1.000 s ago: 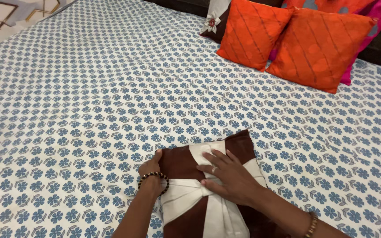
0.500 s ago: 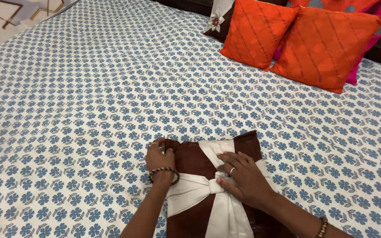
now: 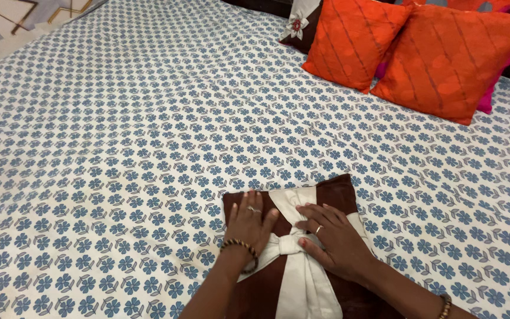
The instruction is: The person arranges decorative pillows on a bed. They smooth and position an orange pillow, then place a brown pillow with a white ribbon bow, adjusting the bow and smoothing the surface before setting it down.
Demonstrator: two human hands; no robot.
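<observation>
- My left hand (image 3: 249,223) lies flat, fingers spread, on the left half of the brown cushion (image 3: 332,192), just beside its cream bow (image 3: 293,242).
- My right hand (image 3: 334,239) rests open on the bow's knot, fingers spread, gripping nothing.
- My hands sit close together, not touching.
- The brown cushion lies on the blue-flowered bedsheet (image 3: 119,147).
- Two orange cushions (image 3: 444,56) lean well beyond the brown cushion, at the far right.

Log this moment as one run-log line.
left hand: flat on brown cushion | right hand: on cream bow | bedsheet: blue-flowered | orange cushions: at headboard
</observation>
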